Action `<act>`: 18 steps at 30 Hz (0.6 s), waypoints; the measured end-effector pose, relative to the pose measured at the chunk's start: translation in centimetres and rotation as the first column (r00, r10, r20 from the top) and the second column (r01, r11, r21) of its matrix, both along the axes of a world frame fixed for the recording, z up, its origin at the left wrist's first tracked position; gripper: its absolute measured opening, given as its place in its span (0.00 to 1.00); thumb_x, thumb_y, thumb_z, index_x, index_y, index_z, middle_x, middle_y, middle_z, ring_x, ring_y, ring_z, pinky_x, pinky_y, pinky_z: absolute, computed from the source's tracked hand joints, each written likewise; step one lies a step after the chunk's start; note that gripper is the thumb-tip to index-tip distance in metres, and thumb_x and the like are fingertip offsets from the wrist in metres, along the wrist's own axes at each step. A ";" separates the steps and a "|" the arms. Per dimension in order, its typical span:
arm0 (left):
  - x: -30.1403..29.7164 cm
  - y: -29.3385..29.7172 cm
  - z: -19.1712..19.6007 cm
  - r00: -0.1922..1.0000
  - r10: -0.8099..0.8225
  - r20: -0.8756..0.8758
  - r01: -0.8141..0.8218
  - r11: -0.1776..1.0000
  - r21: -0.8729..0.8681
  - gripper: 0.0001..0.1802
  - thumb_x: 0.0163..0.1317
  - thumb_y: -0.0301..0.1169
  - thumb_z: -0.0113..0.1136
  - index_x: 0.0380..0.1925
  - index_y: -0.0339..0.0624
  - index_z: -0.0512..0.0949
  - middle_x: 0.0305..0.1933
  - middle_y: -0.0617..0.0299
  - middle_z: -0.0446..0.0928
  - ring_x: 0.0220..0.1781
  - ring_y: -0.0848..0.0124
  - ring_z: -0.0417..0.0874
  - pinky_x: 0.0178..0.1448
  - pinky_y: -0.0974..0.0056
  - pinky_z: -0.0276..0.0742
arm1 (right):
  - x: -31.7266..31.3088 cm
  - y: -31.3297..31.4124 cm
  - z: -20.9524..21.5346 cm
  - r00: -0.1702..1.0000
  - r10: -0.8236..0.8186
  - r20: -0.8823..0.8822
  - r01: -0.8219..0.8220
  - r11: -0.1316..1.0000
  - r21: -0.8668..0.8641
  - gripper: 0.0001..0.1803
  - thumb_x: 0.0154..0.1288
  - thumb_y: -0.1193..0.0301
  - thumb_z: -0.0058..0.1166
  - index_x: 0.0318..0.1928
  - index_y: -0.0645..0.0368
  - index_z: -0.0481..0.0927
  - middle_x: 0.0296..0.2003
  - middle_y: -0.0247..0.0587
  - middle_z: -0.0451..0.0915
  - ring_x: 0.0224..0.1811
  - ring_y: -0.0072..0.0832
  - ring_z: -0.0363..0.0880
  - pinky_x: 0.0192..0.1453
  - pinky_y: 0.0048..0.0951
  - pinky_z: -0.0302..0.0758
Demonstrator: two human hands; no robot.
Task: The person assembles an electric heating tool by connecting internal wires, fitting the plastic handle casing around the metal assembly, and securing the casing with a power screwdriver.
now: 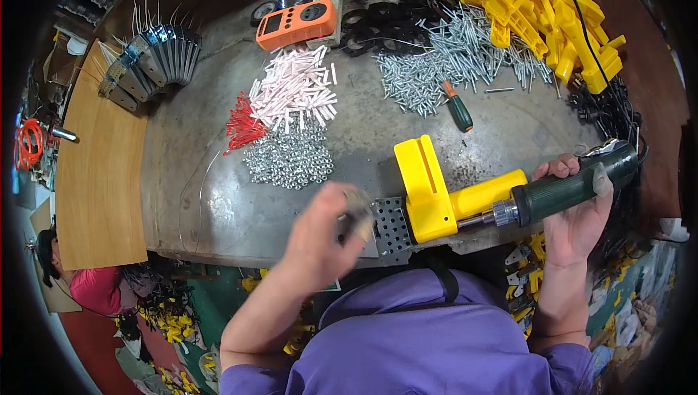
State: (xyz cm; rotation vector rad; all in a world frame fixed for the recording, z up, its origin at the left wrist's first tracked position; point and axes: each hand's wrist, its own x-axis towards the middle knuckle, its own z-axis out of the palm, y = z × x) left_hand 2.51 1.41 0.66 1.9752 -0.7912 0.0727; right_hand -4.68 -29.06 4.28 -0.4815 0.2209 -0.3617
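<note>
**Driver on yellow part, left hand at perforated plate**

Right hand (pixel 578 224) is wrapped tight round the dark green electric screwdriver (pixel 574 188); its bit end points left into the yellow plastic part (pixel 429 191). That yellow part sits at the near edge of the grey workbench (pixel 218 198), touching the perforated metal plate (pixel 392 228) just to its left.

Left hand (pixel 323 238) is blurred. Fingers are curled narrow at the plate's left edge, pinching something small and pale; can't tell what it is.

Relative to the yellow part:
- heap of small silver nuts (pixel 289 161) to the left and a bit further back
- white sleeves (pixel 294 89) and red sleeves (pixel 243 127) behind those nuts
- pile of silver screws (pixel 443 60) straight behind, with a green-handled screwdriver (pixel 458 110) at its near edge
- orange meter (pixel 297 22) at the far left back
- stack of yellow parts (pixel 538 9) at the far right back
</note>
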 end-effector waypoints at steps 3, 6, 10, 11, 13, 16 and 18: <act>-2.2 -1.4 -0.6 0.974 -0.149 -0.172 0.125 0.982 -0.144 0.24 0.49 0.11 0.60 0.45 0.38 0.66 0.44 0.50 0.72 0.45 0.63 0.78 0.45 0.65 0.78 | 0.1 -0.1 -0.4 1.000 0.017 0.001 -0.017 0.999 0.036 0.17 0.61 0.63 0.55 0.43 0.63 0.70 0.36 0.39 0.69 0.42 0.31 0.70 0.65 0.42 0.63; -2.4 -2.4 -0.6 0.989 -0.141 -0.040 0.141 0.990 0.017 0.24 0.47 0.13 0.62 0.45 0.39 0.69 0.44 0.51 0.72 0.45 0.60 0.77 0.46 0.63 0.77 | -0.2 -0.1 -0.4 1.000 0.014 0.016 -0.014 1.000 0.028 0.18 0.61 0.63 0.56 0.45 0.61 0.70 0.36 0.39 0.69 0.42 0.31 0.70 0.66 0.42 0.63; -2.3 -2.6 -0.8 0.992 -0.112 -0.059 0.109 0.992 -0.056 0.23 0.47 0.14 0.62 0.45 0.39 0.71 0.44 0.51 0.71 0.45 0.60 0.76 0.46 0.62 0.76 | -0.3 0.0 -0.7 0.999 0.016 0.047 -0.018 0.999 0.046 0.18 0.61 0.63 0.55 0.47 0.60 0.71 0.36 0.38 0.68 0.43 0.30 0.70 0.67 0.43 0.61; -2.4 -2.5 -0.8 0.992 -0.113 -0.059 0.109 0.992 -0.055 0.23 0.47 0.14 0.62 0.45 0.39 0.71 0.44 0.51 0.71 0.45 0.60 0.76 0.46 0.62 0.76 | -0.4 0.1 -0.8 0.999 0.013 0.035 -0.014 0.999 0.038 0.18 0.61 0.63 0.56 0.48 0.59 0.71 0.36 0.38 0.68 0.43 0.30 0.70 0.67 0.43 0.61; -2.6 -2.1 -0.6 0.984 -0.128 -0.123 0.127 0.992 -0.016 0.25 0.47 0.14 0.62 0.47 0.39 0.70 0.43 0.52 0.71 0.45 0.61 0.76 0.45 0.62 0.76 | -0.2 0.0 -0.9 0.999 0.020 0.037 -0.021 0.999 0.036 0.19 0.61 0.62 0.56 0.48 0.59 0.71 0.36 0.38 0.68 0.43 0.30 0.70 0.67 0.43 0.61; -2.4 -2.2 -0.5 0.988 -0.137 -0.068 0.135 0.990 -0.035 0.26 0.47 0.14 0.62 0.48 0.39 0.69 0.43 0.53 0.70 0.45 0.62 0.76 0.46 0.63 0.75 | -0.3 0.2 -0.8 0.998 0.026 0.049 -0.028 0.999 0.027 0.19 0.61 0.62 0.56 0.48 0.59 0.71 0.36 0.38 0.68 0.44 0.30 0.70 0.68 0.43 0.61; -2.5 -2.3 -0.7 0.985 -0.132 -0.110 0.126 0.990 -0.060 0.26 0.47 0.15 0.63 0.48 0.39 0.69 0.43 0.53 0.70 0.43 0.61 0.76 0.47 0.61 0.75 | -0.3 0.2 -0.8 0.998 0.029 0.064 -0.031 0.999 0.022 0.19 0.61 0.62 0.56 0.48 0.59 0.71 0.36 0.37 0.68 0.43 0.30 0.70 0.67 0.43 0.61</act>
